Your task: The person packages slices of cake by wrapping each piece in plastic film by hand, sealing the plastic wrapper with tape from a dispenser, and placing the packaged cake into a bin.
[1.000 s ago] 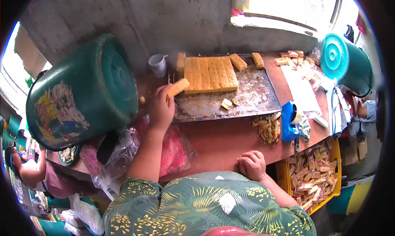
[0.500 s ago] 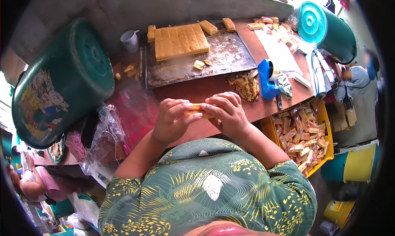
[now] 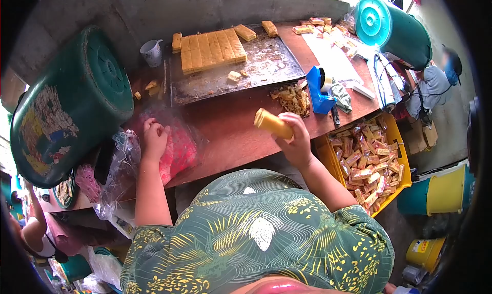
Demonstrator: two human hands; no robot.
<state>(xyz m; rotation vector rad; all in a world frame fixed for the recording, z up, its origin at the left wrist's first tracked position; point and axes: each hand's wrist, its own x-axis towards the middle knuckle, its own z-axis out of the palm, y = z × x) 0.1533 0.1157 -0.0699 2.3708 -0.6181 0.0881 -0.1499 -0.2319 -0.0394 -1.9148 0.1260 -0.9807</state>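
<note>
My right hand (image 3: 297,143) is wrapped round a golden sponge cake bar (image 3: 273,124), raised over the near edge of the table and tilted. My left hand (image 3: 155,139) rests on a pile of clear and pink-red plastic wrappers (image 3: 177,153). Its fingers are bent and pressed together at the top of the pile, pinching the plastic. Beyond the hands, a scored slab of sponge cake (image 3: 212,50) sits on a dark metal baking tray (image 3: 271,63), with a few loose bars around it.
A blue tape dispenser (image 3: 320,97) stands beside cake scraps (image 3: 292,99). At right, a yellow crate (image 3: 400,158) holds many wrapped bars. Green tubs (image 3: 110,71) lie tipped at the left and back right. A white mug (image 3: 151,53) stands by the wall. Other people are at both sides.
Both hands were together on a bar. The left has let go and moved left to the wrappers; the right has moved right, holding the bar. The view has shifted slightly.
</note>
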